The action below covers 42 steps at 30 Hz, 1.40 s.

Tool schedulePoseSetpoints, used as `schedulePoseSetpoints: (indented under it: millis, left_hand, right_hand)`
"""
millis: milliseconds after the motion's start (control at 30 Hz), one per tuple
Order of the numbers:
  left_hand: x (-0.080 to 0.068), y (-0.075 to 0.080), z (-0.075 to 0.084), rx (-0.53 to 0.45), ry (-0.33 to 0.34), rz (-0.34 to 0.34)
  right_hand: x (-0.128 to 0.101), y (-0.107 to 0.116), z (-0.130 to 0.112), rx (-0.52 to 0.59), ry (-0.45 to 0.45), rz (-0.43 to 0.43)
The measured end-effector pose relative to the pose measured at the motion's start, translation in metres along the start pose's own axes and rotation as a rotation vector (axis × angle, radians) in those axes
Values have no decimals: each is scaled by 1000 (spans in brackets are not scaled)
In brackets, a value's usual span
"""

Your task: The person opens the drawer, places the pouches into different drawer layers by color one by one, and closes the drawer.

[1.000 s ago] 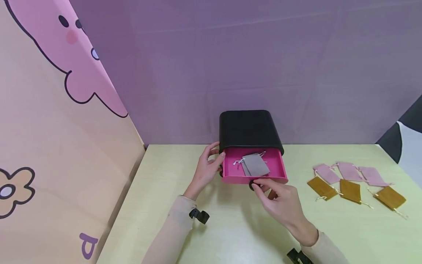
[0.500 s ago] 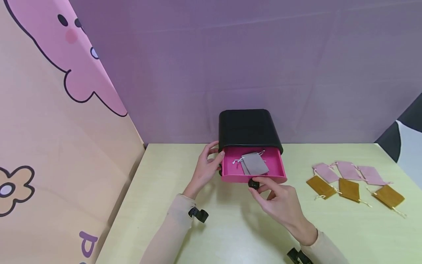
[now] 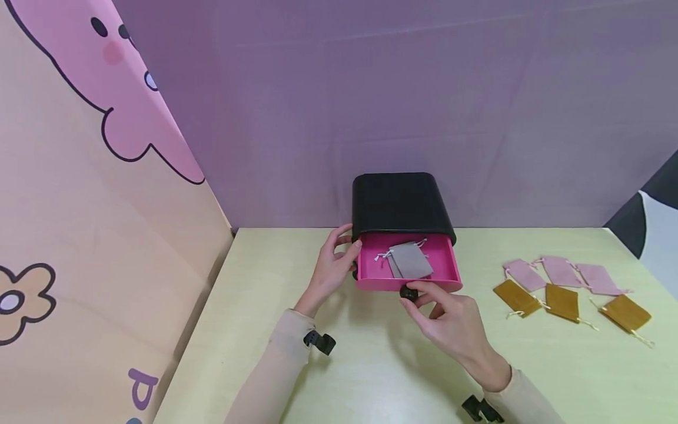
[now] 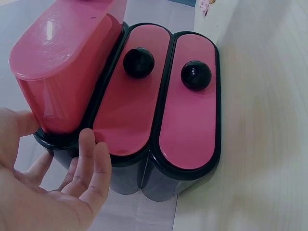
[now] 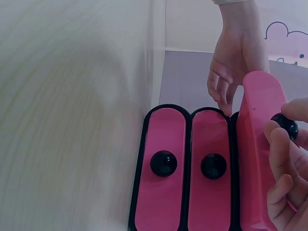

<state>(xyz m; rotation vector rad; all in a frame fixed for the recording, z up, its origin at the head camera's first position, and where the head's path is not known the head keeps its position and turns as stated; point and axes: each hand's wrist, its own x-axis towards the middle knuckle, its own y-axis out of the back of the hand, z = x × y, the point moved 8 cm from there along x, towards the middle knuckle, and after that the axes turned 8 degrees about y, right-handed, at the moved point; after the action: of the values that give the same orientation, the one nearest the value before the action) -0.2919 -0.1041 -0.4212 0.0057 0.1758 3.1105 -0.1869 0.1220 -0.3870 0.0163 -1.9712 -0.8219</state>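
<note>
I see my right hand (image 3: 450, 321) pinching the black knob (image 3: 408, 292), nudging the pink drawer (image 3: 408, 285) slightly inward, left hand (image 3: 331, 268) steadying the black cabinet (image 3: 399, 203).

Black cabinet (image 3: 401, 203), pink drawer (image 3: 406, 285) with black knob (image 3: 408, 292), grey pouches (image 3: 410, 261).

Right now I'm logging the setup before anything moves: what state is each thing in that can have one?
Top drawer: pulled out, grey pouches inside.
Middle drawer: shut.
Bottom drawer: shut.
Grey pouches: flat, drawstrings loose.
Right hand: grip pinching the top drawer's knob.
Left hand: fingers resting against the cabinet side.
Pink pouches and mustard pouches: flat on the table.
</note>
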Motion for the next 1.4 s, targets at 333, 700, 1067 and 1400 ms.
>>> schedulePoseSetpoints:
  millis: [333, 700, 1067, 1400]
  left_hand:
    - [2, 0, -1, 0, 8, 15]
    - [2, 0, 0, 6, -2, 7]
    - [0, 1, 1, 24, 4, 23]
    - [-1, -1, -2, 10, 13, 11]
  right_hand:
    - [0, 0, 1, -5, -14, -2]
    - [2, -3, 3, -18, -66, -17]
    - [2, -2, 3, -18, -50, -7]
    - [0, -3, 3, -19, -62, -1]
